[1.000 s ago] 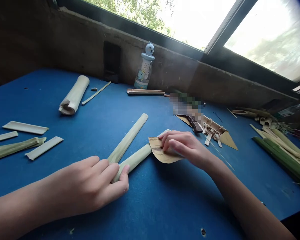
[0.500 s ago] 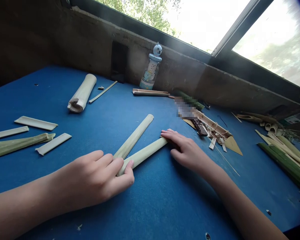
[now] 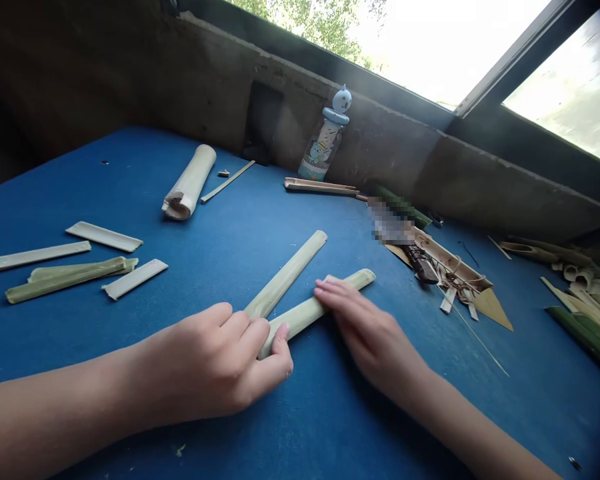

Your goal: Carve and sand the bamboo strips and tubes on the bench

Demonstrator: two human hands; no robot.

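Observation:
My left hand (image 3: 220, 363) is closed on the near end of a pale green bamboo strip (image 3: 300, 319), pinning it to the blue table (image 3: 330, 427). My right hand (image 3: 365, 327) presses down on the strip's far half with its fingers held together. The tan sandpaper is hidden under that palm. A second bamboo strip (image 3: 290, 273) lies beside the first, and their near ends meet under my left fingers.
Several split bamboo pieces (image 3: 70, 277) lie at the left and a short bamboo tube (image 3: 190, 181) at the back. A blue-capped bottle (image 3: 327, 137) stands against the wall. A knife (image 3: 423, 263) and shavings lie at the right, with green bamboo lengths (image 3: 585, 327) beyond.
My right hand slid from the strip's far end back along it toward me, and the tan sandpaper went out of sight beneath it. My left hand kept its hold.

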